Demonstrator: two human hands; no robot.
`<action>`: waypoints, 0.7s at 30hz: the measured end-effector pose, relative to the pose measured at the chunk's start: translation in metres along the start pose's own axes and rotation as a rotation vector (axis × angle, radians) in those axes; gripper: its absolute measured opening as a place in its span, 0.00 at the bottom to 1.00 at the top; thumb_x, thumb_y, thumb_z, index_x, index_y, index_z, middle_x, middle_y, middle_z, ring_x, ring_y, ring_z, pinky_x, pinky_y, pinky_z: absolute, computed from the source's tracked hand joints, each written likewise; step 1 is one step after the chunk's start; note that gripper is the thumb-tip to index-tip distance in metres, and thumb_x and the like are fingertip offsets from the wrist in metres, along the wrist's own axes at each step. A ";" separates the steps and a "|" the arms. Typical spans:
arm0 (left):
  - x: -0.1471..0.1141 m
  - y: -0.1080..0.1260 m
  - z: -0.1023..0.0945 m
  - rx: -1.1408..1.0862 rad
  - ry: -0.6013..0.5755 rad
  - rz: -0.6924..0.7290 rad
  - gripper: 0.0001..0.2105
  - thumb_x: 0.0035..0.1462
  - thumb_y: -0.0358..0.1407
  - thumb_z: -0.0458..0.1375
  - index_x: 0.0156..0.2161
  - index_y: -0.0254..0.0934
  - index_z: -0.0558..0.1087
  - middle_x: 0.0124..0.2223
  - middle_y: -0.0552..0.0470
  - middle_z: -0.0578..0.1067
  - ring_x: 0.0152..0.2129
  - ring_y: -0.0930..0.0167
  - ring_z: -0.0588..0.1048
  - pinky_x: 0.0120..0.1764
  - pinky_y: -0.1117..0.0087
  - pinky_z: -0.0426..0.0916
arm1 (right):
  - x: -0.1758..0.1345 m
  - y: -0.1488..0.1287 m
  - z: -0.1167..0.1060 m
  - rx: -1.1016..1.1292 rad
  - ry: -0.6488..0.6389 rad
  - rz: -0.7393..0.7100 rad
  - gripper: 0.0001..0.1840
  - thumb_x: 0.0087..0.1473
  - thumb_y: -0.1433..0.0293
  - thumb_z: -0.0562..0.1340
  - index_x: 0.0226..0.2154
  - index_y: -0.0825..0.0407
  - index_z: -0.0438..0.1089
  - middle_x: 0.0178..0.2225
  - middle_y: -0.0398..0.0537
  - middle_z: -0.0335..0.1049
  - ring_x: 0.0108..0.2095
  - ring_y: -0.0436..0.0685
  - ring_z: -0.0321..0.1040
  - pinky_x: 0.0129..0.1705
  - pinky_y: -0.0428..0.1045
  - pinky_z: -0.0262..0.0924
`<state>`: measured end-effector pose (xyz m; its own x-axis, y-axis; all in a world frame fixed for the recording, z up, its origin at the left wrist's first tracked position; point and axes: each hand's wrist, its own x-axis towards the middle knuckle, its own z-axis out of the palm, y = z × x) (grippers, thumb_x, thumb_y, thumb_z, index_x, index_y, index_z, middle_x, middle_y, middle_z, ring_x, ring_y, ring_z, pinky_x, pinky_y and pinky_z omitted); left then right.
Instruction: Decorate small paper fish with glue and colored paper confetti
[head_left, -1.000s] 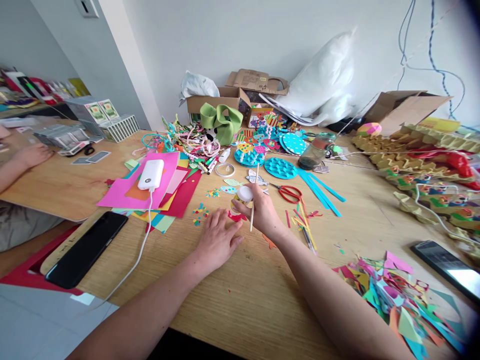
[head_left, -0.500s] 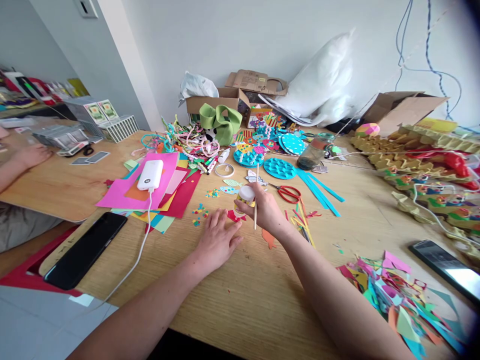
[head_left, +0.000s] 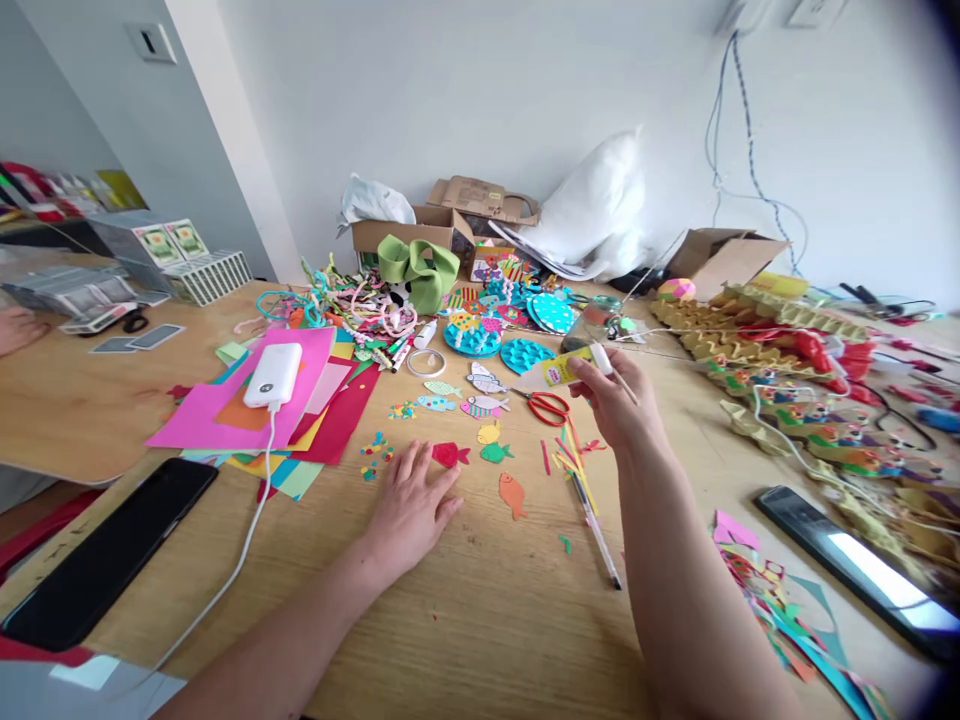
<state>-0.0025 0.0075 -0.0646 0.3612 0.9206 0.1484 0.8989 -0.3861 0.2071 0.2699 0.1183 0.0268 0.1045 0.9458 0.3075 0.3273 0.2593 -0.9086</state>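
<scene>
My right hand (head_left: pixel 622 405) is raised above the table, its fingers closed around a glue bottle (head_left: pixel 557 372) with a yellow label and white end. A thin white stick (head_left: pixel 625 387) is also in this hand. My left hand (head_left: pixel 411 515) rests flat with fingers spread, its fingertips beside a red paper fish (head_left: pixel 451 455). Right of that fish lie a yellow paper fish (head_left: pixel 489 432), a green paper fish (head_left: pixel 496 453) and an orange paper fish (head_left: pixel 512 496). Small coloured paper dots (head_left: pixel 375 455) sit left of my left hand. Orange-handled scissors (head_left: pixel 548 408) lie near the bottle.
Coloured paper sheets (head_left: pixel 225 420) and a white power bank (head_left: pixel 273 375) lie left. A pen (head_left: pixel 598 532), paper scraps (head_left: pixel 780 600) and a phone (head_left: pixel 855 565) lie right. Pipe cleaners (head_left: pixel 337 300) and blue discs (head_left: pixel 527 355) stand behind. Another person's hand (head_left: pixel 19 328) shows far left.
My right hand has moved right and up with the bottle, which has gone from upright to lying nearly sideways. The paper fish it covered now show. The view has shifted right.
</scene>
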 end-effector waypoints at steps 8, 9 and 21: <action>-0.001 -0.001 0.004 0.029 0.036 0.014 0.18 0.63 0.44 0.55 0.57 0.47 0.71 0.65 0.42 0.62 0.63 0.52 0.57 0.60 0.46 0.55 | 0.005 0.027 -0.032 -0.141 -0.144 0.253 0.29 0.27 0.56 0.75 0.30 0.51 0.64 0.23 0.39 0.65 0.22 0.49 0.60 0.25 0.47 0.57; -0.001 -0.001 0.004 0.033 0.031 0.014 0.18 0.63 0.44 0.55 0.57 0.47 0.71 0.65 0.42 0.62 0.63 0.52 0.56 0.60 0.46 0.56 | 0.006 0.033 -0.033 -0.162 -0.137 0.272 0.29 0.26 0.56 0.75 0.29 0.51 0.64 0.24 0.40 0.67 0.23 0.49 0.60 0.25 0.47 0.56; 0.000 -0.004 0.007 0.058 0.018 0.030 0.19 0.63 0.44 0.55 0.58 0.50 0.70 0.65 0.42 0.63 0.63 0.51 0.57 0.59 0.46 0.58 | 0.003 0.070 -0.048 -0.155 -0.304 0.301 0.28 0.29 0.59 0.73 0.26 0.50 0.55 0.40 0.48 0.74 0.27 0.49 0.64 0.27 0.46 0.58</action>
<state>-0.0045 0.0096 -0.0724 0.3846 0.9071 0.1711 0.9007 -0.4093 0.1458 0.3379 0.1300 -0.0228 -0.0564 0.9951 -0.0814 0.4636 -0.0461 -0.8848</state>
